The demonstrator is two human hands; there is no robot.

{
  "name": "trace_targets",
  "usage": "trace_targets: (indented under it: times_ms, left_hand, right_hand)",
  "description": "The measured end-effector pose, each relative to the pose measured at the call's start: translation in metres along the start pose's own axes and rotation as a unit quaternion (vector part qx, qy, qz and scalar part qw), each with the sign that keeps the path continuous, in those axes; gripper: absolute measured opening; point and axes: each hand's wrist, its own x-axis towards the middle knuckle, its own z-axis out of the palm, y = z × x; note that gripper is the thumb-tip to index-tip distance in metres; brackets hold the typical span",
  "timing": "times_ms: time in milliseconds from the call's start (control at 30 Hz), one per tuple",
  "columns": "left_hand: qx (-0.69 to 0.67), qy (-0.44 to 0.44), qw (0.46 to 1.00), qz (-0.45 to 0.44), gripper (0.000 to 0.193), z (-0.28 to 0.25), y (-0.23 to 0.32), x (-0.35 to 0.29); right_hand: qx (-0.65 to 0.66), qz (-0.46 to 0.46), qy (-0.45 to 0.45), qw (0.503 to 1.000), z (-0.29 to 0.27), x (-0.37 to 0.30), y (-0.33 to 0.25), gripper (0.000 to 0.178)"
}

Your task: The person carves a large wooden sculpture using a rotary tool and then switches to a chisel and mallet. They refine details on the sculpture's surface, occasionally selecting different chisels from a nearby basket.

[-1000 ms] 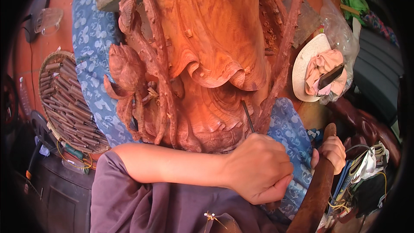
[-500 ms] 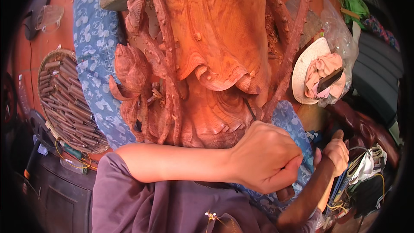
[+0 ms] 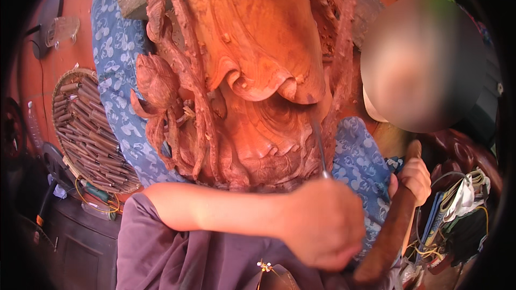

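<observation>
My left hand (image 3: 325,223), blurred by motion, is closed in a fist around a carving chisel (image 3: 323,156). The chisel's thin dark shaft points away from me, its tip by the recess under the curling folds of a large reddish wood carving (image 3: 258,27); the fist hides its handle. At the right, my right hand (image 3: 415,182) is wrapped round a brown wooden mallet (image 3: 384,239), whose thick end slants down toward my lap, apart from the chisel. A carved lotus bud (image 3: 156,80) and knobbly stems stand on the carving's left side.
Left of my patterned blue trousers (image 3: 115,59), a round woven basket (image 3: 56,88) holds several brown-handled tools. Beyond it lies a clear plastic cup (image 3: 63,29). Cables and cloths (image 3: 462,204) lie at the right, near dark polished wood (image 3: 467,156). A blurred patch hides the upper right.
My left hand has come nearer to me with the chisel, and more of its shaft shows. The mallet has shifted slightly. The whole view has moved a little.
</observation>
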Motion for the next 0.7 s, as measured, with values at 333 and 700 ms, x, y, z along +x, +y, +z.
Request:
trace_targets:
  times_ms: [333,700]
  left_hand:
    - [0.305,-0.198,0.912,-0.190,0.025,0.041,0.030,0.002]
    - [0.263,-0.483,0.791,-0.267,0.035,-0.003,0.054,-0.016]
  right_hand:
    - [0.226,0.123,0.025,0.966,0.027,-0.047,0.028,0.038]
    - [0.249,0.168,-0.094,0.949,0.026,-0.053,0.010,0.035]
